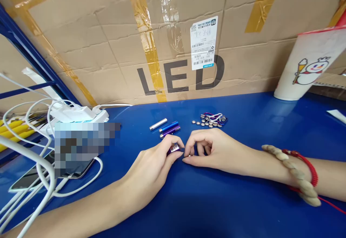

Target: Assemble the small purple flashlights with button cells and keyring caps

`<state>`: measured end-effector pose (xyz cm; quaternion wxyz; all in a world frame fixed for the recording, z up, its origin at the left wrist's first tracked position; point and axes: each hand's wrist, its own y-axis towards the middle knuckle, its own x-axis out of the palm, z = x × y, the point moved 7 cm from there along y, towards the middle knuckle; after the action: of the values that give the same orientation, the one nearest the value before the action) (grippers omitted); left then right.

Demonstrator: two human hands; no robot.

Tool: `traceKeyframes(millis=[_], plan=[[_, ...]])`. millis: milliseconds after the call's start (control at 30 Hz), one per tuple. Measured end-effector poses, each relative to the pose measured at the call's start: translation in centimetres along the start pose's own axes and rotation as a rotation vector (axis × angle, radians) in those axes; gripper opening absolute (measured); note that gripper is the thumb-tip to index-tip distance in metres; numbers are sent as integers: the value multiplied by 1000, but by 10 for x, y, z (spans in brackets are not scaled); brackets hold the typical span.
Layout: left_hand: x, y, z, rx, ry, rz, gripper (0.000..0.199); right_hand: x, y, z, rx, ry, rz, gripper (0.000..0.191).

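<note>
My left hand (159,162) is closed in a pinch around a short purple metal tube (173,148) with a pale printed label, like a small flashlight body. Most of that tube is hidden by the fingers. Almost touching it, my right hand (208,148) pinches thumb and forefinger together. A tiny pale spot shows between those fingertips, too small to name. Beyond the left hand lie a silver tube (158,124), a blue tube (168,126) and another purple tube (169,131). Several silver button cells (210,125) lie beyond the right hand, beside thin metal clips and cords (215,117).
A large cardboard box (113,50) stands along the back of the blue table (216,202). White cables (51,173), a power strip (78,113) and a phone (31,175) crowd the left side. A tall drink cup (305,68) stands at the back right.
</note>
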<state>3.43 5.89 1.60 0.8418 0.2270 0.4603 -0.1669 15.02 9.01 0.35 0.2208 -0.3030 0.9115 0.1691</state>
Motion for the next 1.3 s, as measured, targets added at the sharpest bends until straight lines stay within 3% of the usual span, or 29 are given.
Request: traceKeyframes(millis=[233, 467, 1033, 1300], plan=[[-9, 0, -2, -60, -108, 111, 8, -1, 2, 5, -5, -11, 28, 19], [-13, -2, 0, 0, -159, 208, 6, -2, 2, 9, 4, -2, 36, 25], [-9, 3, 1, 9, -222, 142, 6, -1, -1, -2, -105, -178, 66, 15], [2, 2, 2, 35, -275, 25, 7, -17, -10, -19, -252, -152, 296, 13]])
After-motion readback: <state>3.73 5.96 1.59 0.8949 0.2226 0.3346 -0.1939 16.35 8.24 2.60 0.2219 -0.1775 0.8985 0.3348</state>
